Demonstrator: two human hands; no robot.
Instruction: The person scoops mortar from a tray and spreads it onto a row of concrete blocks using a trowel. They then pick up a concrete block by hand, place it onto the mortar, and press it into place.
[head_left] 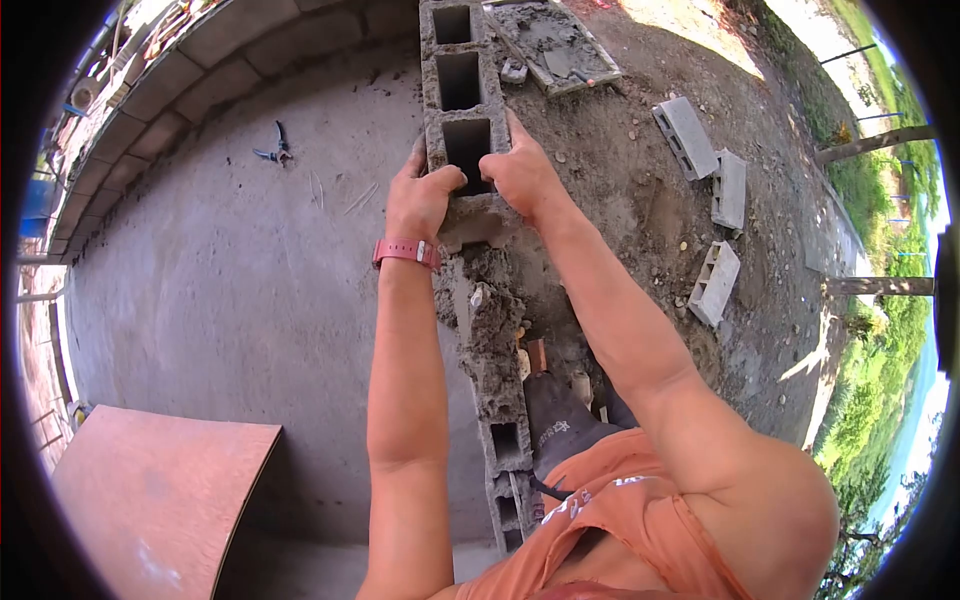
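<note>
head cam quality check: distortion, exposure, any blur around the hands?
Head view: heavy fisheye, the block wall bows into a curve and black vignette fills the corners; hard sun, dirt ground blown out top right; left hand, right hand and the concrete block are sharp.

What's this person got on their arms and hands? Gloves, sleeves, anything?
No gloves: the left hand and right hand are bare. A pinkish-red watch strap with a silver buckle circles the left wrist. No sleeves show on either arm; the orange shirt, with white lettering, leaves the right shoulder uncovered.
</note>
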